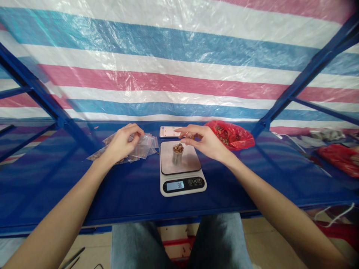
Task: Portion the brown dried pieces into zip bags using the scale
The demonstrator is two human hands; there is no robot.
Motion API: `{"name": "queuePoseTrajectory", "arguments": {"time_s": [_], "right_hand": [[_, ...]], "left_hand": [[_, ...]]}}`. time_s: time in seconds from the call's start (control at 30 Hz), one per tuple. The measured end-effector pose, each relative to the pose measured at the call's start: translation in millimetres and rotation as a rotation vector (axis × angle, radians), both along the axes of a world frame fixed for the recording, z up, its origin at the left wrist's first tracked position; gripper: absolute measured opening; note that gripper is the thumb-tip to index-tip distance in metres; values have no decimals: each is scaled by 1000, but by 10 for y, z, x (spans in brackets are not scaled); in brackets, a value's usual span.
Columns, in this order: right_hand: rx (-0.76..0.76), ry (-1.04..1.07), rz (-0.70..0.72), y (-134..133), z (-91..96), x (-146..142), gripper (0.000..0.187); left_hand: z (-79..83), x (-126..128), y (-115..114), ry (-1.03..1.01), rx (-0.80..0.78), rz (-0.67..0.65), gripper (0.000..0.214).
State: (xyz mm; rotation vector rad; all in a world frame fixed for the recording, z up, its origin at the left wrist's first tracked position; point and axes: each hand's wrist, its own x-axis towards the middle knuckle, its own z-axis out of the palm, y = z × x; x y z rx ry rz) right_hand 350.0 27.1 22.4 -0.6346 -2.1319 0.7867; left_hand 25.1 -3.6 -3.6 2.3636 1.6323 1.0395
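Observation:
A small clear cup (177,158) heaped with brown, nut-like pieces (177,148) stands upright on the steel plate of a white kitchen scale (165,189). The scale's display reads about 9.6. Just above and right of the cup is my right hand (206,140), its fingers stretched out and thumb apart, with nothing visible between them. Over a spread of clear zip bags (144,146) rests my left hand (125,142). Its fingers are curled with thumb and forefinger close together; what they may pinch is hidden. Some bags beneath it hold dark contents.
Right of the scale lies an open red plastic bag (244,140) of brown pieces. A phone (165,131) with its screen lit lies behind the scale. Blue metal braces (297,78) flank the blue tabletop (134,194). Striped sheeting (168,86) hangs behind.

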Motion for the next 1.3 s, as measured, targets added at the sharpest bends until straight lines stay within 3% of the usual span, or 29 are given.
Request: {"name": "queuePoseTrajectory", "arguments": {"time_s": [0.13,0.27,0.67,0.97,1.07,1.13,1.23,1.3], "right_hand": [[26,95,-251,167,-128,207,26],[21,139,-417,316,-266,340,27],[109,40,-406,253,-310,267,27],[142,54,-368,253,-336,255,26],[138,58,-286,199,-323,223,24],[150,58,-227,157,-312,196,23],[183,47,-174,123,-313,167,23],[207,41,-168,127,-329,163,24]], "left_hand": [[-34,177,-37,57,-72,-239,17],[-126,242,-31,185,-138,-344,14],[-253,211,79,191,-162,-364,18],[-194,246,39,226,-147,-343,23],[-119,131,26,201,-114,-258,26],[-69,0,14,221,-99,-106,31],[-36,-170,4,311,-179,123,58],[-41,-205,16,320,-225,148,67]]}}
